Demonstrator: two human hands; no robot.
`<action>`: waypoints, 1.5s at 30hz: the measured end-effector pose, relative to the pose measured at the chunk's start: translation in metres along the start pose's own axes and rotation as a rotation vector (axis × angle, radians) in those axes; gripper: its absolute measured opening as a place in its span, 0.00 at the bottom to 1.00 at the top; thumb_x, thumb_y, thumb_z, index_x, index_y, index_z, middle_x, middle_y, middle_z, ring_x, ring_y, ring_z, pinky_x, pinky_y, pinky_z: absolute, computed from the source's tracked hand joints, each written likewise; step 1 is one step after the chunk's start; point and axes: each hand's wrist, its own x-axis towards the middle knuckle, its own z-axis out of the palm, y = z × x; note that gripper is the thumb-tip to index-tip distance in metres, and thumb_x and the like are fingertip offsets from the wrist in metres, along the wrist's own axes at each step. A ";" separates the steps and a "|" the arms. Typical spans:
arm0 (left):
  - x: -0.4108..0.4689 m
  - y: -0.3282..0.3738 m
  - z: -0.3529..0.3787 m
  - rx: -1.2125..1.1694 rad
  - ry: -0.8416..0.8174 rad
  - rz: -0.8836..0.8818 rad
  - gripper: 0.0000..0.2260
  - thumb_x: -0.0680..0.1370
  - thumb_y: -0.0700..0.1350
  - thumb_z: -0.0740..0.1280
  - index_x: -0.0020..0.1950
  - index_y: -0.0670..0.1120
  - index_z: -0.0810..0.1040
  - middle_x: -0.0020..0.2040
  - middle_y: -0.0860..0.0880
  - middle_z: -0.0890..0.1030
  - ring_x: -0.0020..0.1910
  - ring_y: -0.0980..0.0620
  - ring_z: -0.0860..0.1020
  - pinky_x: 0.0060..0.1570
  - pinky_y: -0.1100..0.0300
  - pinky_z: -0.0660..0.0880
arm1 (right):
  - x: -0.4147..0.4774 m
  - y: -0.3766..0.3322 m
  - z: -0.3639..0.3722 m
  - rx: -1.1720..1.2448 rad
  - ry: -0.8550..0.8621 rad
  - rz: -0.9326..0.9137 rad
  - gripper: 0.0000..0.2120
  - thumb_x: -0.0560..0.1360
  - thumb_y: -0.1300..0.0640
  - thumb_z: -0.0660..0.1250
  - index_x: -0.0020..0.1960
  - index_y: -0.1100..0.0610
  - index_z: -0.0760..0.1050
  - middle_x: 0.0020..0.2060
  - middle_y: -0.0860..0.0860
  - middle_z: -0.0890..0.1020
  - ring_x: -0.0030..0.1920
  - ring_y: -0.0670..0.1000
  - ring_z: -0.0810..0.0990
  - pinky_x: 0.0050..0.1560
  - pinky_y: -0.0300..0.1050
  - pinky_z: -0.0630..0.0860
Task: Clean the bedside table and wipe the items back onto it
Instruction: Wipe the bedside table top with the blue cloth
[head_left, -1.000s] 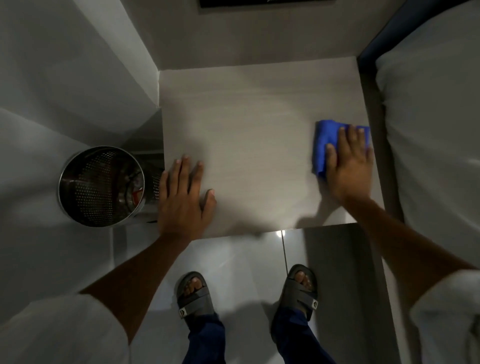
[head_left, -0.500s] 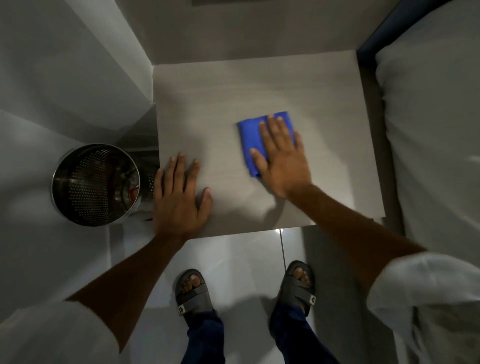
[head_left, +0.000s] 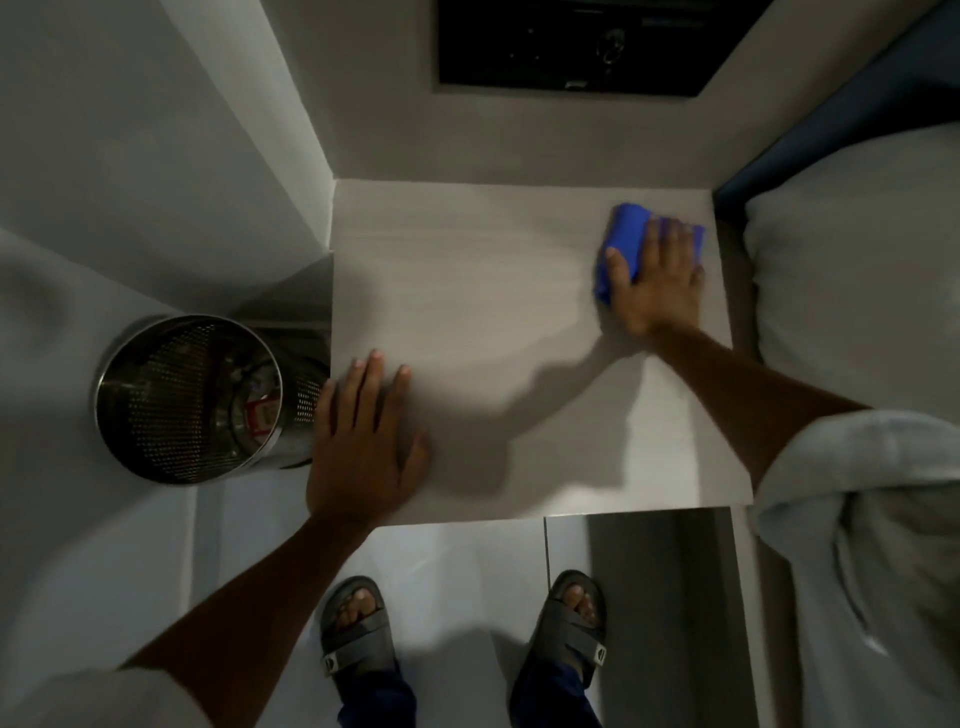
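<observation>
The right hand (head_left: 657, 283) presses flat on the folded blue cloth (head_left: 621, 244), whose long axis runs front-to-back, near the surface's (head_left: 493, 291) far right edge; the left hand (head_left: 363, 441) lies spread at the front-left corner, with bare room between them.

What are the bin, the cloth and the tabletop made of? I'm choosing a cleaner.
Bin: shiny perforated metal, likely stainless steel, judging by its reflections and punched holes. Blue cloth: soft folded fabric, possibly microfibre. Bedside table: pale matt top with faint streaked grain, probably laminate or wood veneer; cannot tell which.
</observation>
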 end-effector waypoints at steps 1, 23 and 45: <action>0.000 0.001 -0.001 0.001 -0.003 0.003 0.31 0.80 0.61 0.49 0.78 0.44 0.61 0.78 0.37 0.62 0.78 0.38 0.60 0.75 0.39 0.57 | -0.007 -0.018 0.006 -0.003 -0.001 -0.088 0.34 0.78 0.35 0.47 0.78 0.52 0.47 0.79 0.54 0.48 0.78 0.54 0.44 0.75 0.58 0.43; -0.003 0.008 -0.002 -0.034 0.000 -0.019 0.31 0.79 0.59 0.55 0.78 0.44 0.61 0.78 0.38 0.63 0.78 0.38 0.60 0.76 0.38 0.55 | -0.011 -0.167 0.036 -0.028 -0.090 -0.348 0.32 0.80 0.39 0.47 0.78 0.54 0.46 0.79 0.54 0.47 0.78 0.55 0.42 0.74 0.58 0.41; -0.115 -0.020 -0.027 -0.215 -0.161 -0.169 0.29 0.83 0.57 0.42 0.76 0.42 0.64 0.80 0.38 0.59 0.79 0.40 0.56 0.76 0.39 0.58 | -0.254 -0.115 0.092 -0.033 -0.246 -0.560 0.32 0.80 0.38 0.44 0.78 0.51 0.43 0.79 0.52 0.45 0.77 0.52 0.39 0.75 0.56 0.39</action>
